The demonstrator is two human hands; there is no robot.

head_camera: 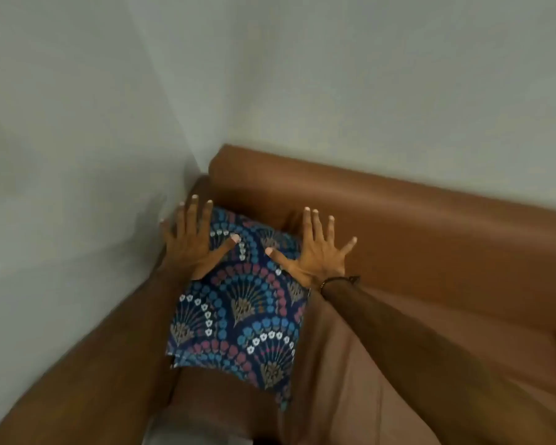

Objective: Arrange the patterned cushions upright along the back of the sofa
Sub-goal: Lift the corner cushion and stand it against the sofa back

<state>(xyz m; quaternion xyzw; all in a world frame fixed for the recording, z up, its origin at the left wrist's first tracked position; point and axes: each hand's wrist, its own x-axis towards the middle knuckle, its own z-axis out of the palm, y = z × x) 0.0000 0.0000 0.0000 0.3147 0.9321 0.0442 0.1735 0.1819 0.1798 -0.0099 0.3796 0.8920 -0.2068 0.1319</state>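
1. The left hand (191, 240) lies flat with its fingers spread on the upper left corner of the patterned cushion (238, 309); the thumb points inward across the fabric, and the fingertips reach past the cushion's top edge.
2. The right hand (316, 252) is also flat with fingers fanned wide, on the upper right corner of the same cushion, its thumb aimed toward the left thumb; neither hand grips anything.
3. The cushion sits between and below the two hands, in the corner of the brown sofa (430, 226), leaning back against the backrest beyond the fingertips.
4. A dark bracelet (333, 282) circles the right wrist, just behind the right hand.
5. The pale wall (270, 75) rises beyond both hands, and its corner lies just left of the left hand.
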